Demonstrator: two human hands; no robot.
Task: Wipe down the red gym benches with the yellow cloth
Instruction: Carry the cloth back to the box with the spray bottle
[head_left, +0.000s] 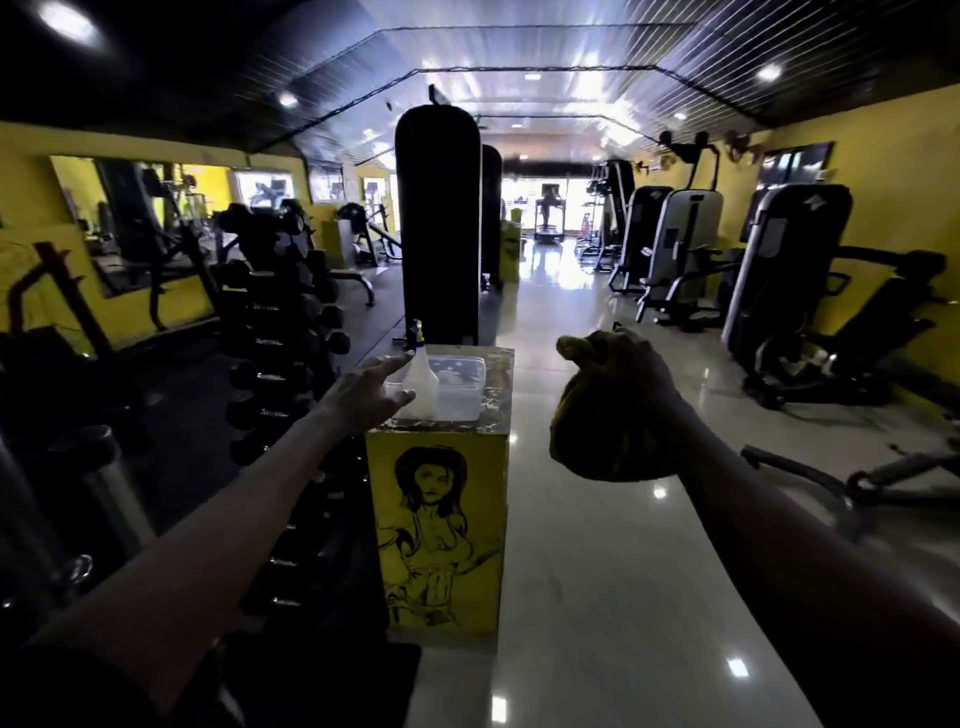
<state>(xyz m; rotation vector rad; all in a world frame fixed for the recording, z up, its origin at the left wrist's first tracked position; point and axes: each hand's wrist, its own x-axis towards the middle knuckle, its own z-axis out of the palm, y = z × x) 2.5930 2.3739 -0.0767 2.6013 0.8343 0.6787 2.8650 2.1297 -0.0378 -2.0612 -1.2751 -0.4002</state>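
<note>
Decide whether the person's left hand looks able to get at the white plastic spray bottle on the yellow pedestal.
Probably yes: the open left hand is right beside the white plastic spray bottle, with nothing between them on the yellow pedestal.

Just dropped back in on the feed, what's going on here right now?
A person stands in a gym aisle at a yellow pedestal. Their right hand is shut on the bunched yellow cloth, held up to the right of the pedestal. Their left hand is open, reaching toward a white spray bottle that stands on the pedestal top beside a clear plastic container; fingers are at the bottle but not closed around it. No red bench is clearly in view, so wiping has not started here.
</note>
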